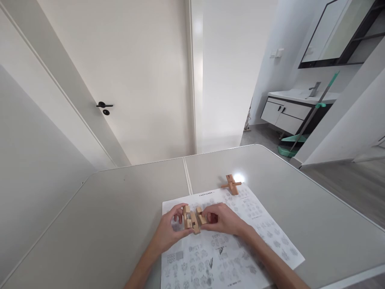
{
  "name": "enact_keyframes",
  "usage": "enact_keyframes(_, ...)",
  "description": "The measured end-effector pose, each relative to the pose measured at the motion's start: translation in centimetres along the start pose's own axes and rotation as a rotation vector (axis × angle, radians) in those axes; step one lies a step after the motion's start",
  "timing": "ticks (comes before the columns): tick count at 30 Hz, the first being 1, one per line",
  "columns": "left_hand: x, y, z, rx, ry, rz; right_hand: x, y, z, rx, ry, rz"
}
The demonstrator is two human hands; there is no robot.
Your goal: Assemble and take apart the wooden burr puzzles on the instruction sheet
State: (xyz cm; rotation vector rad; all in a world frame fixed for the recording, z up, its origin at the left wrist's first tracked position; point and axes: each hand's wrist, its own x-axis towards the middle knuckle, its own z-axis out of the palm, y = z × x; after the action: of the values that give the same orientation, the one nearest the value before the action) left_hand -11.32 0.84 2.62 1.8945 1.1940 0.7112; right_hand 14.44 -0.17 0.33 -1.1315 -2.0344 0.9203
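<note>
My left hand (173, 224) is closed around a notched wooden puzzle piece (187, 216), thumb at its near end and fingers at its far end. In my right hand (221, 218), pinched between thumb and fingers, is another notched wooden puzzle piece (199, 214). Between these two lies a wooden bar (195, 224) with a cut in it; whether it touches either neighbour I cannot tell. All of this is over a white printed sheet (228, 257) covered with small line drawings. At the sheet's far edge sits a cross-shaped group of wooden pieces (231, 185), away from both hands.
The grey table (126, 208) has a pale seam (187, 176) running across it and a raised light rim. Beyond stands a white door (144, 80) with a black handle (104, 105). To the right are a washbasin cabinet (285, 110) and a green dustpan (287, 151).
</note>
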Motion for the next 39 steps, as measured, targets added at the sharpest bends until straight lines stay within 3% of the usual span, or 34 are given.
enact_keyframes(5, -0.1, 0.0, 0.7, -0.125, 0.021, -0.019, 0.1, -0.7, 0.0, 0.282, 0.127, 0.068)
enact_keyframes(10, -0.2, -0.1, 1.6, -0.192, 0.035, -0.034, 0.2, -1.3, 0.3, 0.55, 0.09, 0.077)
enact_keyframes(21, -0.2, 0.6, 2.3, -0.079, 0.135, -0.031, 0.3, -1.3, 1.4, 0.656, 0.062, 0.061)
enact_keyframes(25, -0.4, 0.9, 2.5, -0.065, 0.15, 0.052, 0.3, -1.8, 1.7, 0.685, -0.071, 0.017)
enact_keyframes(28, -0.4, 1.0, 2.6, -0.108, 0.101, 0.09, 0.2, -2.0, 2.0, 0.677, -0.147, 0.025)
enact_keyframes(31, -0.2, 0.9, 2.5, -0.286, 0.077, 0.001, 0.3, -1.7, 2.1, 0.63, -0.023, 0.026)
enact_keyframes(34, 0.3, 0.7, 2.0, -0.477, 0.037, -0.173, 0.4, -1.2, 1.9, 0.534, 0.121, -0.019)
enact_keyframes(39, 0.4, 0.7, 0.8, -0.702, -0.344, -0.443, 0.5, -1.1, 1.9, 0.372, 0.189, -0.135)
